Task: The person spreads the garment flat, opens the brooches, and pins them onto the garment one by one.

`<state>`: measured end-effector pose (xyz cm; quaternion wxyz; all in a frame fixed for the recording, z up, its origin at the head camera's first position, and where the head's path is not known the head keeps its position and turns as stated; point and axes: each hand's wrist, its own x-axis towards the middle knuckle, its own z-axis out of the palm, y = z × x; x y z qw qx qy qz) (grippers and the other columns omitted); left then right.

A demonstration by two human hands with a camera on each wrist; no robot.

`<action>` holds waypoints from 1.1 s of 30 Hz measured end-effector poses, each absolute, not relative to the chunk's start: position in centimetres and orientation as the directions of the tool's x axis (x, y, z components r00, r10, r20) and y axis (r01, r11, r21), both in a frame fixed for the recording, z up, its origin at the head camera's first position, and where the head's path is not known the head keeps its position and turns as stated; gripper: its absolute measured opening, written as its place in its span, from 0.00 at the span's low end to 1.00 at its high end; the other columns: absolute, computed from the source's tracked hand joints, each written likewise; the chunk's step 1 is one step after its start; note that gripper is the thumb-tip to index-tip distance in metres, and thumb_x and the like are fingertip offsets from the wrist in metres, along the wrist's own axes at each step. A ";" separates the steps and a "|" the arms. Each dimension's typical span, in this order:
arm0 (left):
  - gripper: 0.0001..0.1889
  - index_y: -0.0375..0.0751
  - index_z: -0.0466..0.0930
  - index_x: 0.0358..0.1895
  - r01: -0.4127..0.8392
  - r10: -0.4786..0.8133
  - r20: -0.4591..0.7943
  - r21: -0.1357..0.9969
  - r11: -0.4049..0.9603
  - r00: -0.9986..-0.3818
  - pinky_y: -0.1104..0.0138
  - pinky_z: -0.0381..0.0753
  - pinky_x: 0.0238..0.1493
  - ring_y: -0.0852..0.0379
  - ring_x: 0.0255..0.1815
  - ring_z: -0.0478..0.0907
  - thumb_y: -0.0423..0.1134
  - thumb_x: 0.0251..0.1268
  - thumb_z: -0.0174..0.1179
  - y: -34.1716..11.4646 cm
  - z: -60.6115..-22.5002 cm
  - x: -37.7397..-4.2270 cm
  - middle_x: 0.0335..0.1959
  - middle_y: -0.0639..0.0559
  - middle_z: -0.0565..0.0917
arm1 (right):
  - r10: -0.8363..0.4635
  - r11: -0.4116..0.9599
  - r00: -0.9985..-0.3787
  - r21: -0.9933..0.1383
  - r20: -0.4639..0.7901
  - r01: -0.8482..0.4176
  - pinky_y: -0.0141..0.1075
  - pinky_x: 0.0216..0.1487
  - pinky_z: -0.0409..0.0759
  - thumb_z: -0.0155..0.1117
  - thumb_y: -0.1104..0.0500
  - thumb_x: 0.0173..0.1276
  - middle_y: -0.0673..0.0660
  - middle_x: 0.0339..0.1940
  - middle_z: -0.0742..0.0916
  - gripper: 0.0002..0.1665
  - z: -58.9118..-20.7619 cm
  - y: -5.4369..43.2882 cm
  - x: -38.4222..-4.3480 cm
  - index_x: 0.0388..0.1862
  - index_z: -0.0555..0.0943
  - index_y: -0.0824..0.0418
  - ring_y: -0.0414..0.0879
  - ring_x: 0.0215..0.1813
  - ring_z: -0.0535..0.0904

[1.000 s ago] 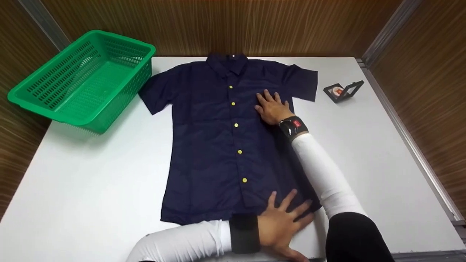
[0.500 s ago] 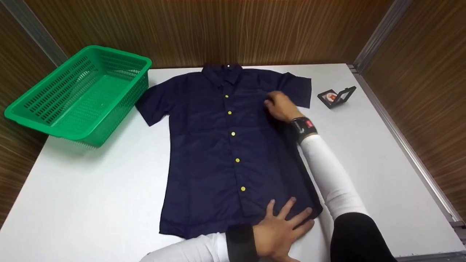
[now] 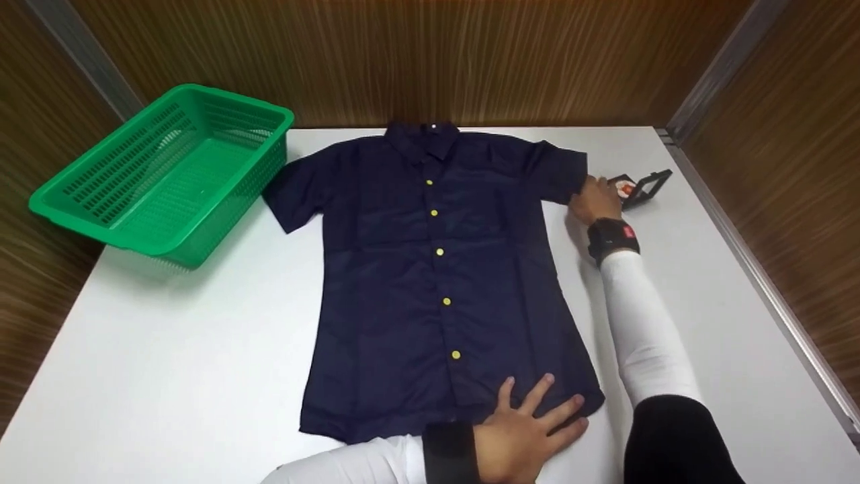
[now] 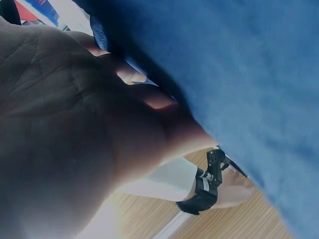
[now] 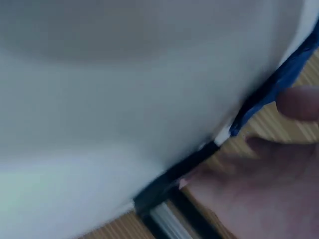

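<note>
The left hand (image 3: 517,440) had its fingers (image 3: 535,395) spread wide on the bottom of a dark blue shirt (image 3: 390,289). The right hand (image 3: 596,202) was at a sleeve (image 3: 561,176); whether it pinched anything, I couldn't tell. The shirt lay flat on the counter (image 3: 201,349).

Shirt (image 3: 390,302) plain navy, buttons (image 3: 440,252) yellow. Basket (image 3: 222,225) green. Table (image 3: 175,349) white. Walls (image 3: 470,60) brown, streaky woodgrain. Case (image 3: 638,200) black, disc (image 3: 625,189) orange/white. Wristbands (image 3: 450,452) black, red tag (image 3: 629,231) on right one. Forearm sleeves (image 3: 648,323) white.
</note>
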<state>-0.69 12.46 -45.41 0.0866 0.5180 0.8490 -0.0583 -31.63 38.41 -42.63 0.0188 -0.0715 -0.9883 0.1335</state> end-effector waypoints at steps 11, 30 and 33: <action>0.50 0.70 0.40 0.84 0.885 0.853 -0.292 0.040 0.464 -0.434 0.44 0.61 0.76 0.47 0.89 0.38 0.73 0.64 0.58 12.8 -45.2 -1.4 0.88 0.65 0.37 | 0.108 0.958 -0.992 -0.262 -0.059 0.120 0.70 0.63 0.72 0.41 0.62 0.73 0.85 0.62 0.76 0.28 -41.5 39.0 -30.2 0.63 0.70 0.81 0.80 0.63 0.74; 0.47 0.74 0.42 0.84 0.903 0.874 -0.270 0.033 0.428 -0.405 0.47 0.63 0.76 0.50 0.88 0.42 0.74 0.66 0.54 14.4 -44.8 -1.5 0.87 0.68 0.41 | 0.282 0.940 -0.957 -0.222 0.076 0.259 0.73 0.62 0.70 0.48 0.65 0.72 0.89 0.60 0.71 0.26 -41.0 45.2 -28.4 0.61 0.68 0.84 0.87 0.64 0.67; 0.47 0.74 0.40 0.84 0.911 0.875 -0.288 0.016 0.411 -0.389 0.48 0.63 0.76 0.51 0.88 0.43 0.74 0.67 0.53 14.4 -44.4 -1.4 0.87 0.68 0.41 | 0.297 0.935 -0.953 -0.222 0.059 0.278 0.75 0.61 0.72 0.46 0.66 0.73 0.89 0.60 0.72 0.24 -41.5 45.5 -28.3 0.60 0.70 0.84 0.88 0.63 0.68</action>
